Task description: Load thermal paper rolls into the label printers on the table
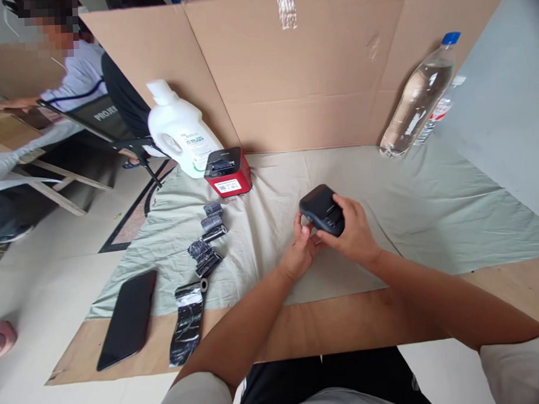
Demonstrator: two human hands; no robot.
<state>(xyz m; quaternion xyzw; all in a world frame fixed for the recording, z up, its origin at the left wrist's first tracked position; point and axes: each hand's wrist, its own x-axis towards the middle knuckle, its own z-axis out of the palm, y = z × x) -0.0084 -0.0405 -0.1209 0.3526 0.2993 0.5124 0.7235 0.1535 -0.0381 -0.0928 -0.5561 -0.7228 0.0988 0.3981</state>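
Item: black device (317, 206), one, squat with rounded corners, over the middle of the pale green cloth (262, 249). Long axis slanting, one end toward far left, the other toward near right; broad face up and tipped toward the wearer, small raised marks at the near-right end.

Right hand (359, 234): closed on the device's right end, thumb along the near side, fingers over the far edge. Left hand (297, 257): at the near-left side, fingertips against the lower edge; whether it grips cannot be told.

Hidden or unclear: the device's underside; its right end, covered by the right hand; its markings, too small to read. Small bottle (441, 110), partly behind the large bottle (418, 96). Red box (229, 183), label print illegible, overlapping the lower part of the white jug (185, 131). Pink object (2, 338), cut off at the left edge, unidentified.
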